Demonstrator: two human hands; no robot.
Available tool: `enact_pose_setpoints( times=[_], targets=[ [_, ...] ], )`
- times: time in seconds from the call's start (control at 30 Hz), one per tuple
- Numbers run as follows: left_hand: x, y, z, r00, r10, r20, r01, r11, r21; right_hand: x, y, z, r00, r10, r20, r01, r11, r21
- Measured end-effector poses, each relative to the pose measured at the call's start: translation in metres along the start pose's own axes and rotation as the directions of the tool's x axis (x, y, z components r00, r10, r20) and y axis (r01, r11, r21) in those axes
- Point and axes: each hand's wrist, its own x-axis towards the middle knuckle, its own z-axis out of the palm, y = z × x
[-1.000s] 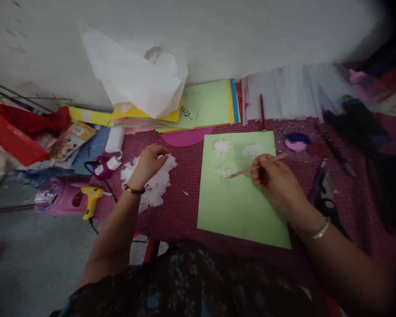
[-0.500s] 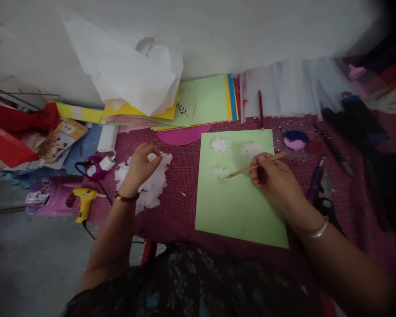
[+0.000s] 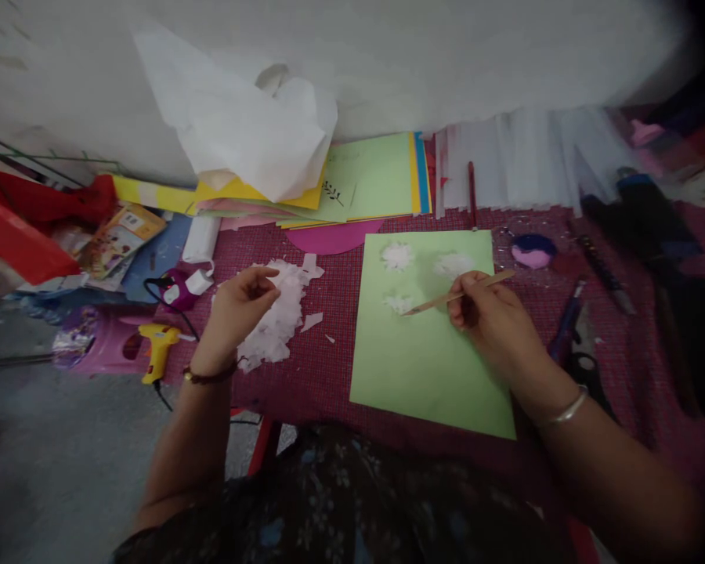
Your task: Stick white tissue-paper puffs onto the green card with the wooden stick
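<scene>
The left hand (image 3: 238, 309) has drawn back toward the left side of the pile of white scraps (image 3: 273, 325) on the worktop (image 3: 323, 384). The pile has loosened: a flat scrap (image 3: 312, 322) lies beside its right edge, where none showed a moment ago, and another piece juts out above it. A sliver (image 3: 330, 339) to the right is where it was. The left hand is over the pile, thumb and forefinger slightly apart, and no scrap shows between them.

The right hand (image 3: 487, 313) has hardly moved. It pinches a stick (image 3: 438, 301), whose tip is at the lower edge of the lower cluster (image 3: 397, 303) on the green sheet (image 3: 428, 376); I cannot tell whether they touch. Two more clusters, the upper-left one (image 3: 397, 256) and the upper-right one (image 3: 453, 265), sit near the sheet's top, and none has shifted visibly.

The hands are well apart. My judgement is that the activity is among the scraps, with the sheet side at a pause and the lower cluster, which looks thinner, less complete than the upper-left one.
</scene>
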Motion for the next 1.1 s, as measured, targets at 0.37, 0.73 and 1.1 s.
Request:
enact_pose_setpoints(
  times=[0.37, 0.73, 1.1],
  targets=[
    [-0.005, 0.005, 0.017, 0.986, -0.125, 0.115, 0.15, 0.956, -0.252, 0.001, -0.002, 0.0, 1.0, -0.01, -0.007, 0.01, 0.999, 0.035],
    [-0.011, 0.007, 0.026, 0.996, 0.028, -0.089, -0.055, 0.945, -0.324, 0.002, -0.001, -0.001, 1.0, -0.012, -0.012, 0.013, 0.999, 0.031],
    [-0.013, 0.019, 0.047, 0.938, -0.244, 0.245, 0.345, 0.707, -0.617, 0.004, 0.0, -0.005, 0.999, -0.036, -0.012, 0.036, 0.999, 0.012]
  ],
)
